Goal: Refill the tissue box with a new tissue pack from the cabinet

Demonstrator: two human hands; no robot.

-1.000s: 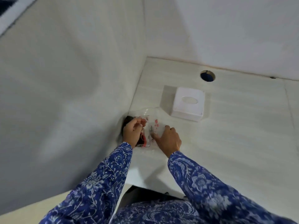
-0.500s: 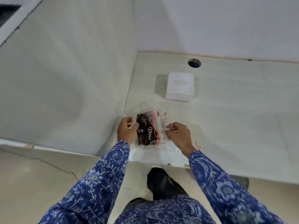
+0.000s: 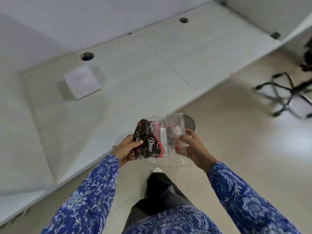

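Already fetched: Dove tissue pack gripped at both ends by left hand and right hand, unopened, well short of tissue box; refilling not begun.

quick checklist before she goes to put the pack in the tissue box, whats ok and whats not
1. Clear plastic tissue pack with black and red print held in both hands: ok.
2. Left hand grips the dark end, right hand the clear end: ok.
3. Pack opened for loading: cannot tell, the wrap is blurred.
4. White square tissue box on the pale counter, within view: ok.
5. Box opened to take the pack: not ok, it sits closed and untouched.
6. Pack over the counter: not ok, it is held beyond the counter's edge, above the floor.
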